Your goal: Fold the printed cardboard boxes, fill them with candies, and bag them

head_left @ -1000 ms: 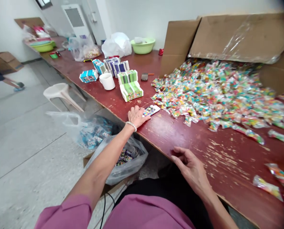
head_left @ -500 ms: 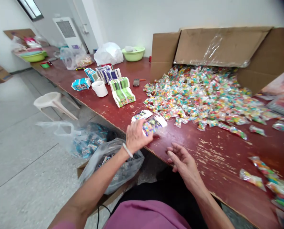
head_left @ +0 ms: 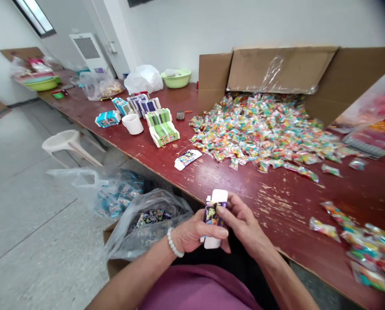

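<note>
Both hands hold one small printed carton (head_left: 213,214), white with a purple cartoon face, upright at the table's near edge. My left hand (head_left: 192,234) wraps its lower part, with a bead bracelet on the wrist. My right hand (head_left: 244,224) pinches its right side with thumb and fingers. A second flat carton blank (head_left: 187,159) lies on the red table (head_left: 276,202) farther out. Beyond it spreads a big heap of small colourful candy packets (head_left: 260,129), spilling from an opened cardboard box (head_left: 276,69).
Stacks of folded cartons (head_left: 162,127), a white cup (head_left: 132,123) and a phone (head_left: 180,115) stand at left. Loose packets (head_left: 357,241) lie at right. Plastic bags of cartons (head_left: 147,219) sit on the floor below the edge, beside a white stool (head_left: 68,144). Green basins (head_left: 176,78) stand far back.
My left hand lifted a carton off the table and drew it back to the near edge. My right hand rose to meet it and now grips it too.
</note>
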The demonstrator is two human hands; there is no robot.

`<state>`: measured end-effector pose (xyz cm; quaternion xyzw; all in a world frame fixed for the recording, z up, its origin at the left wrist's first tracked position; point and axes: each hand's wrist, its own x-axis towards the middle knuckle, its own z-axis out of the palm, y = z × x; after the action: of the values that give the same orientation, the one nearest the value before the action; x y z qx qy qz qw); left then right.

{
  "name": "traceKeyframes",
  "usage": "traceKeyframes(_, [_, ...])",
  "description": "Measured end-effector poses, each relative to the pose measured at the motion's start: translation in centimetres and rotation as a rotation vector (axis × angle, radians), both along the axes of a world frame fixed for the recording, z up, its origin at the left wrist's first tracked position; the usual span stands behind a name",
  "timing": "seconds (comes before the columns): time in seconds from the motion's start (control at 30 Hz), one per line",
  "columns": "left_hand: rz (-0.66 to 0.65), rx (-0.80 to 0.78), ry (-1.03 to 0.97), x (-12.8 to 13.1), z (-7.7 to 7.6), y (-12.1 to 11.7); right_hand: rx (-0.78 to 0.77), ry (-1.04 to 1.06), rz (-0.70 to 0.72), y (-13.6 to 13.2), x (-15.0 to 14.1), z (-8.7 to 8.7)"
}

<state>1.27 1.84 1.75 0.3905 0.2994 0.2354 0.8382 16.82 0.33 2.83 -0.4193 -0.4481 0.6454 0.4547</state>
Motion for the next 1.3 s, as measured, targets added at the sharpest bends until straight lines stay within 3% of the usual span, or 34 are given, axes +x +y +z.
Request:
traceKeyframes(0.13, [0.125,0.272,0.23,0.5,0.5,-0.1,0.03,0.0,-0.073,-0.3,-1.2,-0.5])
traceKeyframes(0.27, [0.189,0.365,0.314,0.5,0.3,0.2,0.08,-0.142,-0.141,-0.1,-1.6,-0.7])
traceKeyframes(0.5, [0.296,0.116,0.215,1.7,0.0,0.0,0.078,-0.194,-0.165,0.4,-1.4,-0.4])
traceKeyframes(0.63, [0.299,0.229,0.269,0.9,0.4,0.2,0.173,-0.268,-0.156,0.7,-0.2,-1.1])
traceKeyframes(0.77, [0.439,0.296,0.243,-0.1,0.7,-0.1,0.189,-0.293,-0.175,1.0,0.7,-1.6])
traceKeyframes(0.93, [0.574,0.267,0.209,0.5,0.5,-1.1,0.065,-0.062,-0.421,1.0,-0.4,-2.4])
traceKeyframes(1.0, [0.586,0.24,0.155,0.7,0.4,-1.3,0.053,-0.02,-0.471,0.9,-0.7,-2.7])
traceKeyframes(1.17, [0.549,0.115,0.014,0.2,0.7,-1.3,-0.038,-0.065,-0.436,0.8,-0.4,-2.5])
traceKeyframes(1.3, [0.49,0.1,0.0,-0.5,1.3,-1.1,-0.119,-0.027,-0.411,0.9,-0.2,-2.1])
